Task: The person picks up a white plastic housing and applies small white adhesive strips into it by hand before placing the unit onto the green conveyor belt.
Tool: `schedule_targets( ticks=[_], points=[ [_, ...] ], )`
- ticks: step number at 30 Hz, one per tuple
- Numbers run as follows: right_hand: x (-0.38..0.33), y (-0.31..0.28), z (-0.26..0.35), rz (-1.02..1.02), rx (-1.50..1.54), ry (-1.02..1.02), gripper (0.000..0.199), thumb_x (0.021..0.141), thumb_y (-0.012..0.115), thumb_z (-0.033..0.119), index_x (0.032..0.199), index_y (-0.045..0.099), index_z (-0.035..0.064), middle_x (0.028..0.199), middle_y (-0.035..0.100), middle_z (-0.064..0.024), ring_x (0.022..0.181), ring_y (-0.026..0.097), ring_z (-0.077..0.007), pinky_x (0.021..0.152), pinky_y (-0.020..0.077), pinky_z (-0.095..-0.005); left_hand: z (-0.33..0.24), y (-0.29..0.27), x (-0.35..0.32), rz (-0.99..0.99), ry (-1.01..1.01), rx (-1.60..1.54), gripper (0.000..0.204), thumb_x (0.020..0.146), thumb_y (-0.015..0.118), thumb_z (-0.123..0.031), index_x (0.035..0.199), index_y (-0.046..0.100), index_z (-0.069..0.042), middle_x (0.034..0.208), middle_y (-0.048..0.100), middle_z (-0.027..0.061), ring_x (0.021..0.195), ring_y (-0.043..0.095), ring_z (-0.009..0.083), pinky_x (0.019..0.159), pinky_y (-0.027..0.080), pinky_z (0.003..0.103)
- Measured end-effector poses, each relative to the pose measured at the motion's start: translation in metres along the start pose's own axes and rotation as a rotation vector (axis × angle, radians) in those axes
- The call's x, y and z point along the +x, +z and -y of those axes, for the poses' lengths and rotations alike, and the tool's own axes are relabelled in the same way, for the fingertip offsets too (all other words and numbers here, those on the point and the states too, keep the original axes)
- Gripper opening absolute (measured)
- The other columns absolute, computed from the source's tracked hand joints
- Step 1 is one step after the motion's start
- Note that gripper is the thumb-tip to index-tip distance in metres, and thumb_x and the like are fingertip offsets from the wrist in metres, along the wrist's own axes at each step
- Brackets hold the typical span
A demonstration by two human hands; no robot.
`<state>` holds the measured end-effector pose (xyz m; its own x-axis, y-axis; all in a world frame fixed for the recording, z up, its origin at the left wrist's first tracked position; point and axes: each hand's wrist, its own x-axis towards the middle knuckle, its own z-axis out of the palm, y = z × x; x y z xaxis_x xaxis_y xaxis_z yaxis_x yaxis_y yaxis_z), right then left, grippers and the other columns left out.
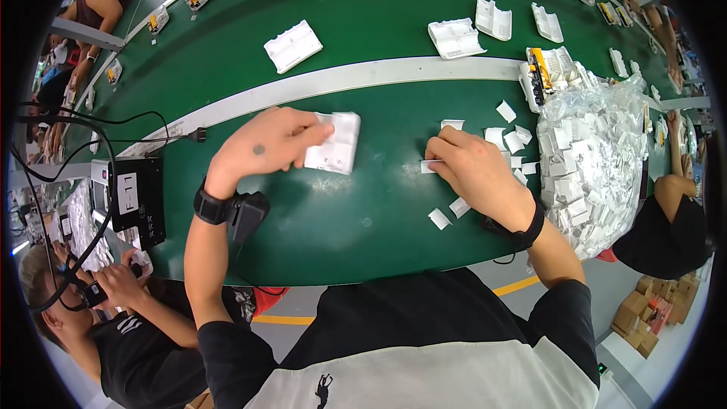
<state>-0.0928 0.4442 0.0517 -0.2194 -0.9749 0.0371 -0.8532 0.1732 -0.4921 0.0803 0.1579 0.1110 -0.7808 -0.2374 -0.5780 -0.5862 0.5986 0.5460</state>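
A white plastic housing [339, 144], slightly blurred, is gripped at its left edge by my left hand [271, 142], thumb and fingers closed on it. Further right, my right hand [478, 170] pinches a small white plastic piece [430, 167] just at the green tabletop. Another small white piece [453, 124] lies behind those fingers. Several more are scattered around the right hand, among them a loose piece [439, 219] in front and a curved one [506, 111] behind. Part of the right fingers is hidden under the hand.
A clear plastic bag [587, 174] heaped with small white pieces stands at the right. Beyond a white strip [363, 76] lie several white housings [294, 46]. A black box [138, 201] with cables stands at the left. Another person [129, 326] sits at lower left.
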Motion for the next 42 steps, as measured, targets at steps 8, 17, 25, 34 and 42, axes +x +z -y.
schedule_targets(
  ticks=[8, 17, 25, 34, 42],
  points=[
    [0.001, 0.000, -0.002, 0.012, 0.024, 0.037, 0.009, 0.096, 0.072, 0.012, 0.100, 0.065, 0.0083, 0.095, 0.061, -0.0084, 0.085, 0.067, -0.0334, 0.071, 0.0552, -0.0441, -0.010, 0.034, -0.004, -0.410, 0.722, 0.371, 0.025, 0.094, 0.069, -0.003, 0.117, 0.073, -0.011, 0.109, 0.070, 0.0086, 0.096, 0.067, 0.0264, 0.089, 0.053, 0.041],
    [0.000, -0.002, -0.004, -0.007, -0.004, 0.041, 0.009, 0.096, 0.072, 0.011, 0.100, 0.065, 0.0082, 0.094, 0.062, -0.0086, 0.085, 0.067, -0.0337, 0.072, 0.0550, -0.0438, 0.004, 0.036, 0.001, -0.263, 0.643, 0.411, 0.016, 0.090, 0.076, -0.008, 0.105, 0.071, -0.009, 0.103, 0.062, 0.0068, 0.097, 0.064, 0.0295, 0.089, 0.051, 0.043],
    [0.017, -0.020, 0.012, -0.149, 0.044, -0.014, 0.010, 0.092, 0.074, 0.008, 0.096, 0.065, 0.0067, 0.094, 0.062, -0.0078, 0.085, 0.065, -0.0321, 0.073, 0.0542, -0.0428, 0.000, 0.059, 0.000, -0.336, 0.587, 0.332, 0.016, 0.090, 0.080, -0.016, 0.093, 0.067, -0.007, 0.099, 0.059, 0.0066, 0.093, 0.062, 0.0283, 0.083, 0.052, 0.043],
    [0.034, -0.001, 0.027, -0.148, 0.018, -0.146, 0.013, 0.089, 0.076, 0.005, 0.094, 0.065, 0.0062, 0.094, 0.060, -0.0062, 0.088, 0.062, -0.0284, 0.075, 0.0537, -0.0413, -0.009, 0.080, 0.015, -0.498, 0.666, 0.250, 0.017, 0.091, 0.079, -0.017, 0.092, 0.065, -0.007, 0.103, 0.059, 0.0061, 0.095, 0.059, 0.0279, 0.086, 0.051, 0.044],
    [0.041, 0.004, 0.027, -0.145, -0.054, -0.139, 0.014, 0.087, 0.076, 0.004, 0.093, 0.064, 0.0054, 0.094, 0.060, -0.0061, 0.088, 0.060, -0.0287, 0.076, 0.0537, -0.0417, -0.007, 0.081, 0.017, -0.395, 0.613, 0.223, 0.017, 0.092, 0.078, -0.017, 0.090, 0.065, -0.006, 0.098, 0.060, 0.0058, 0.093, 0.057, 0.0282, 0.085, 0.050, 0.042]
  ],
)
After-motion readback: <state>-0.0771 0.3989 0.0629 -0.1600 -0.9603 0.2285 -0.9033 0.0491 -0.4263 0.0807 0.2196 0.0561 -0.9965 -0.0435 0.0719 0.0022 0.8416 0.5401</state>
